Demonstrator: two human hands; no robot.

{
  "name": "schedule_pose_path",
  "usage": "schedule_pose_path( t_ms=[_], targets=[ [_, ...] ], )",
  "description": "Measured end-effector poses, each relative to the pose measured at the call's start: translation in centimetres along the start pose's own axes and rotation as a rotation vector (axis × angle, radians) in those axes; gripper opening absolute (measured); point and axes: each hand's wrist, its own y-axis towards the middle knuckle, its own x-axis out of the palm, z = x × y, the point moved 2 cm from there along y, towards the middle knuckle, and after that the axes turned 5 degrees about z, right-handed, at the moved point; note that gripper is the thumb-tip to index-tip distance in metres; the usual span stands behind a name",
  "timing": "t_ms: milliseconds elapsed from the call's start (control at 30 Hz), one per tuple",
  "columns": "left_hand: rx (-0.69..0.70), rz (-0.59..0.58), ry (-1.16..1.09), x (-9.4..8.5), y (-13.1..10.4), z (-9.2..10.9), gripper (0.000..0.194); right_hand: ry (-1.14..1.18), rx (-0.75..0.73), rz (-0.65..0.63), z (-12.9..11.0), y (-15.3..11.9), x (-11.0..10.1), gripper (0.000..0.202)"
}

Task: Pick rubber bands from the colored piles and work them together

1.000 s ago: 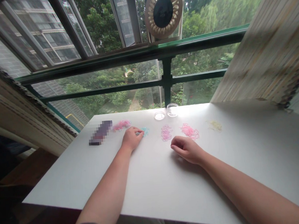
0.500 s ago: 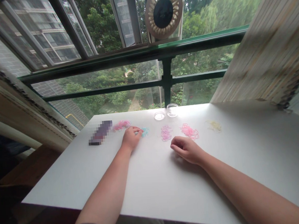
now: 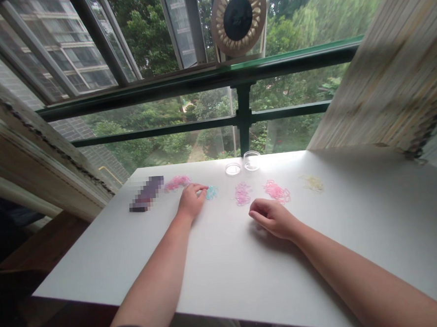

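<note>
My left hand (image 3: 192, 201) reaches to the left edge of a small pile of light blue loops (image 3: 212, 192) that look like rubber bands. Its thumb and forefinger are pinched close together there; what lies between them, if anything, is too small to make out. My right hand (image 3: 274, 218) rests on its side on the table, curled into a loose fist with nothing visible in it. Just beyond it are a purple pile of bands (image 3: 243, 193) and a bright pink pile of bands (image 3: 277, 190). Behind my left hand lies a pink-purple pile of bands (image 3: 177, 182).
A pale yellow pile of bands (image 3: 313, 183) lies farther right on the white table (image 3: 217, 262). Near the window edge stand a clear round container (image 3: 252, 161) and a clear lid (image 3: 233, 169). A blurred dark oblong thing (image 3: 147, 194) lies left. A round fan (image 3: 238, 19) is above the railing.
The fingers of my left hand have shifted very slightly at the edge of the blue pile. My right hand has stayed in place.
</note>
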Motion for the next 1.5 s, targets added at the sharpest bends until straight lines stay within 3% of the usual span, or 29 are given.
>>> schedule_pose_path(
  t_ms=[333, 667, 933, 1167, 1500],
  targets=[
    [0.053, -0.026, 0.003, 0.1, -0.1, 0.5, 0.025, 0.018, 0.002, -0.001, 0.1, 0.0, 0.1, 0.013],
    [-0.045, -0.077, -0.099, 0.3, -0.6, 0.8, 0.039, 0.002, 0.007, -0.001, 0.0, 0.0, 0.1, 0.011],
    [-0.012, -0.089, -0.033, 0.1, -0.6, 1.1, 0.031, -0.007, 0.009, -0.013, 0.0, 0.0, 0.1, 0.012],
    [0.108, -0.061, 0.02, 0.4, -0.2, 0.7, 0.026, -0.021, 0.006, -0.016, -0.1, -0.1, 0.1, 0.012],
    [0.103, -0.035, 0.049, 0.4, -0.1, 0.3, 0.024, -0.026, 0.007, -0.014, 0.0, -0.1, 0.1, 0.012]
  ],
)
